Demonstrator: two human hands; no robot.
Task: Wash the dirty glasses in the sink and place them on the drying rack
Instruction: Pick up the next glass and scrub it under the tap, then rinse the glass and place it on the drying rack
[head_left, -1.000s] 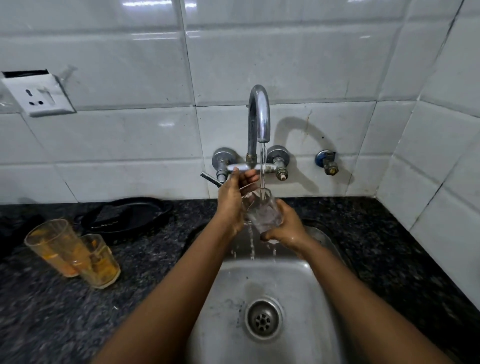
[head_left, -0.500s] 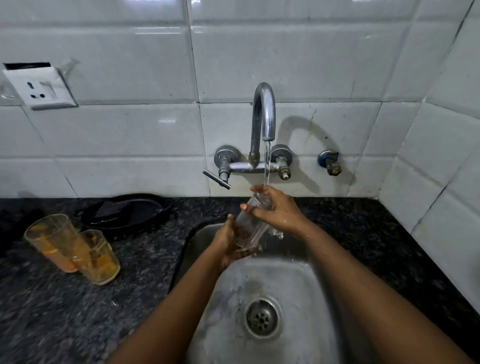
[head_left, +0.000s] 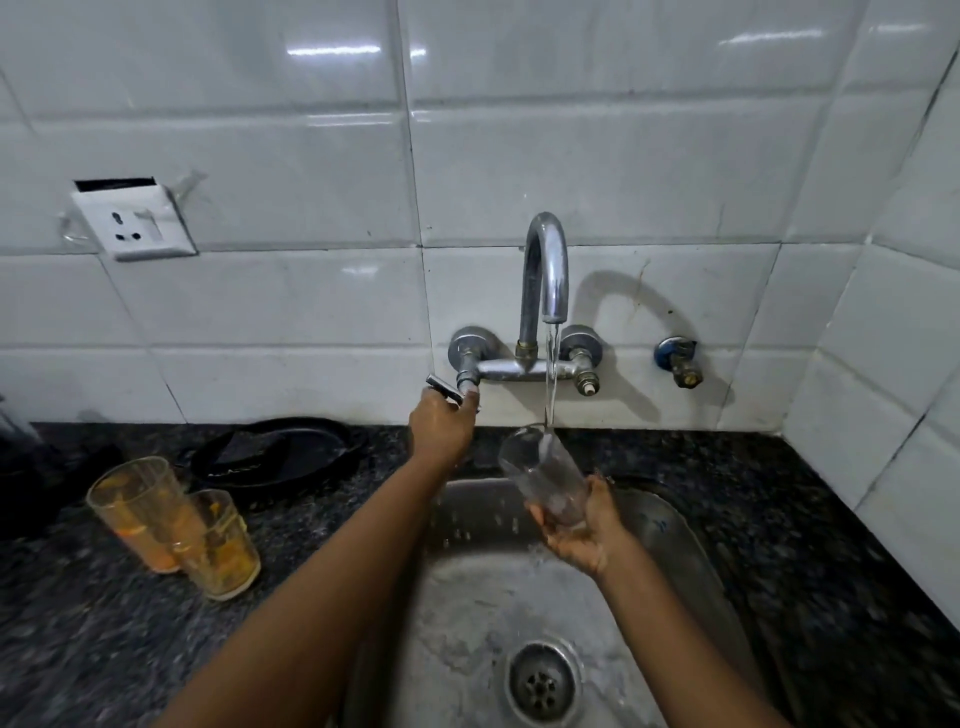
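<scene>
My right hand (head_left: 582, 538) holds a clear glass (head_left: 540, 475) by its base, tilted with the mouth toward the tap. Water runs from the chrome faucet (head_left: 545, 270) onto the glass rim, over the steel sink (head_left: 467, 597). My left hand (head_left: 441, 423) is closed around the left tap lever (head_left: 444, 388) at the wall. Two dirty glasses with orange residue (head_left: 137, 509) (head_left: 218, 545) stand together on the dark counter at the left. No drying rack is in view.
A black round pan or lid (head_left: 275, 457) lies on the granite counter (head_left: 78, 623) behind the dirty glasses. A wall socket (head_left: 135, 226) hangs loose on the white tiles. A small valve (head_left: 678, 358) sticks out right of the faucet. The drain (head_left: 540, 680) is open.
My left hand let go of the glass and moved up to the tap lever. My right hand shifted from the rim to the base and lowered the glass slightly to the right.
</scene>
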